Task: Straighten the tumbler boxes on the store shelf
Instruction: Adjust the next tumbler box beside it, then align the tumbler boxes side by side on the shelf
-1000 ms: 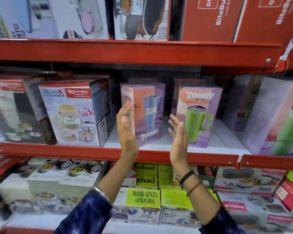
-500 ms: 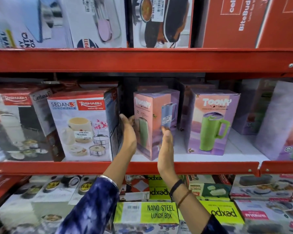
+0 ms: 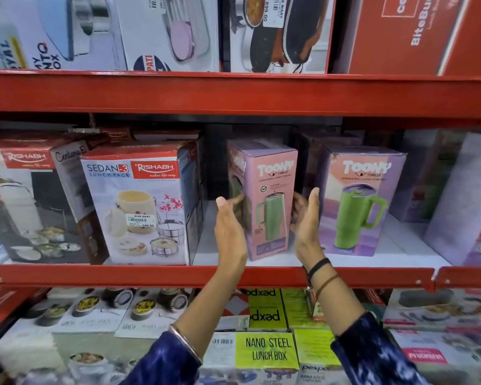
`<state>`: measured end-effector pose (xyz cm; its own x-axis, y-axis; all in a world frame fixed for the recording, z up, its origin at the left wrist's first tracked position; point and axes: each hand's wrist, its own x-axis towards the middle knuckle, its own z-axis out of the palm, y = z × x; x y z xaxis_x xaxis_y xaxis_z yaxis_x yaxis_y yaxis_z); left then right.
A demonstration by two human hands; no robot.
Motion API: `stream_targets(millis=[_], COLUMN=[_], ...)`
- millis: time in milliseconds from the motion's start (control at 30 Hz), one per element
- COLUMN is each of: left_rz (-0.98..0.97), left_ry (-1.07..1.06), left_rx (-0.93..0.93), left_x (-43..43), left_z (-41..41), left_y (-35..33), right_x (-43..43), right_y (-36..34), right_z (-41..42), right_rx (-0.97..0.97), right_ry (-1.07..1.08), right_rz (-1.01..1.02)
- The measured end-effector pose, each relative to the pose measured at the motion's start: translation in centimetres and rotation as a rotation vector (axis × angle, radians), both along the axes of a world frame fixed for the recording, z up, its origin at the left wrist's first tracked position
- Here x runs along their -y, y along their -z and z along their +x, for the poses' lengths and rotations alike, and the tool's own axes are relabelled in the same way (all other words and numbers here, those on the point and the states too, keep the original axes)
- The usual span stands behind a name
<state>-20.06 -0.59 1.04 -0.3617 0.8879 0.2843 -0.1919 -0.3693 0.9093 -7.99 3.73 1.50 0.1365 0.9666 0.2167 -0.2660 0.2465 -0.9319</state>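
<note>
A pink Toony tumbler box (image 3: 272, 173) stands upright on the white middle shelf (image 3: 206, 245), its pink face with a green tumbler turned slightly left of front. My left hand (image 3: 229, 226) presses its fingers on the box's left side. My right hand (image 3: 307, 226) curls its fingers around the right side. The box sits held between both hands. Just to the right, a purple Toony tumbler box (image 3: 361, 201) faces front, with a small gap between the two. More purple tumbler boxes (image 3: 461, 201) stand further right, partly cut off.
A Rishabh Sedan-3 lunch pack box (image 3: 139, 201) stands left of the pink box, with a gap between them. The red shelf front edge (image 3: 150, 276) runs below my wrists, and the red upper beam (image 3: 233, 90) hangs above. Nano Steel lunch boxes (image 3: 267, 348) fill the lower shelf.
My hands went from open in front of the shelf to either side of the pink box. The box has turned so its pink tumbler face shows forward.
</note>
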Motion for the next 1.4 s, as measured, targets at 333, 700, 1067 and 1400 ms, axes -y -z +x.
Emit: stream_targets(millis=[333, 700, 1067, 1400], left_rz=[-0.026, -0.173, -0.103, -0.167], left_ry=[-0.132, 0.001, -0.071, -0.093], left_rx=[-0.046, 0.126, -0.021, -0.124], left_x=[-2.4, -6.8, -3.1, -1.4], left_z=[-0.5, -2.7, -1.5, -1.2], left_y=[0.0, -1.7, -1.2, 0.9], right_x=[2.7, 5.4, 0.9, -1.7], right_y=[2.0, 4.3, 0.3, 2.8], right_z=[-2.2, -5.8, -1.4, 1.0], right_rx=[0.024, 0.244, 0.01, -0.003], right_ry=[0.233, 0.242, 0.153, 0.001], right_rz=[0.152, 0.206, 0.07, -0.055])
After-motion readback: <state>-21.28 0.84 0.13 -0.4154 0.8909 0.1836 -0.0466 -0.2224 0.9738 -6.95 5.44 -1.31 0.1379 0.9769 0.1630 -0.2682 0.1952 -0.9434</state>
